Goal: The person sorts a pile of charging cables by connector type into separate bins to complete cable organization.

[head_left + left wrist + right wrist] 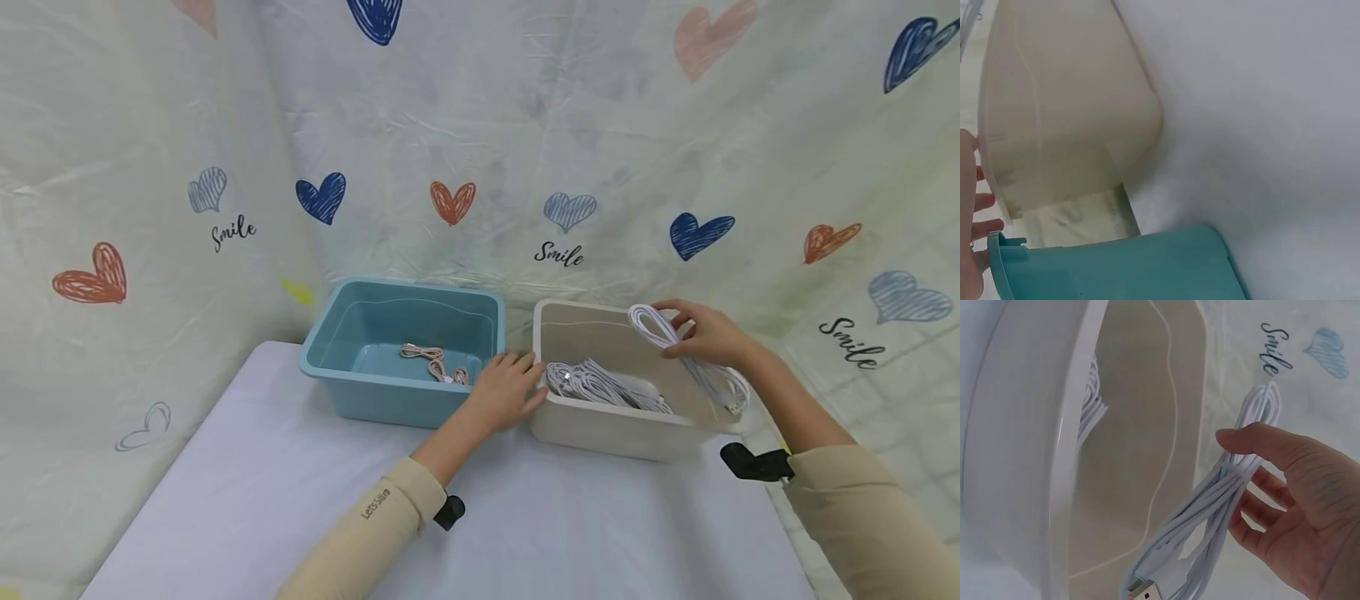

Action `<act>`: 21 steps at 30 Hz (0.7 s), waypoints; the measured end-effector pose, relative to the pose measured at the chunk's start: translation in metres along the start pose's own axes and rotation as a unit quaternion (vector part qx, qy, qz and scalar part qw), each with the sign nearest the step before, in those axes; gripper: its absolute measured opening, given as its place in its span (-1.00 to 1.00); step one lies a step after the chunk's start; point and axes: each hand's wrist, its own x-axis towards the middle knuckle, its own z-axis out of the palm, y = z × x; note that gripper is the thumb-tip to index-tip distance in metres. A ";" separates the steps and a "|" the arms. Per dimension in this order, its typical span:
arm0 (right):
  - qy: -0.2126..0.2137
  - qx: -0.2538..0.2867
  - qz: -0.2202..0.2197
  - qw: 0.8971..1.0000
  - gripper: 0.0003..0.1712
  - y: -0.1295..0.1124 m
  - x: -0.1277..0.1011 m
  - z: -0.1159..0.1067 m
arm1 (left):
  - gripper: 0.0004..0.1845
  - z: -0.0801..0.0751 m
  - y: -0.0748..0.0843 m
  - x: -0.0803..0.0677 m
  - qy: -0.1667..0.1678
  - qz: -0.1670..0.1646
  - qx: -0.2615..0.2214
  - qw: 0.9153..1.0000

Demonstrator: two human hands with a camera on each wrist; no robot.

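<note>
My right hand (705,335) grips a coiled white USB cable (663,329) above the right part of a beige bin (600,429). Thumb and fingers pinch the coil around its middle in the right wrist view, and a metal USB plug (1145,591) shows at its lower end. More white cables (600,385) lie bundled inside the beige bin. My left hand (504,390) rests between the two bins, fingers extended over the near rims where they almost meet. Left of it stands a blue bin (390,398) holding a few small beige-pink cables (435,360).
Both bins stand on a white-covered table (570,517), toward its back edge. Behind them hangs a pale curtain (480,125) printed with hearts and the word Smile. Each sleeve has a dark strap piece (753,462) by the wrist.
</note>
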 end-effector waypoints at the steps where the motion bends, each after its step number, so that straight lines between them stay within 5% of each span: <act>1: 0.000 0.001 0.002 1.000 -0.08 0.002 0.000 0.000 | -0.50 0.000 0.001 -0.001 0.005 0.001 -0.003 1.000; 14: 0.055 -0.015 0.016 0.998 -0.03 0.012 -0.008 0.007 | -0.46 0.001 0.007 -0.014 0.017 0.007 -0.034 0.999; 21: 0.069 -0.003 0.011 0.998 -0.06 0.011 -0.016 0.022 | -0.45 0.000 -0.002 -0.026 -0.002 -0.019 -0.084 0.996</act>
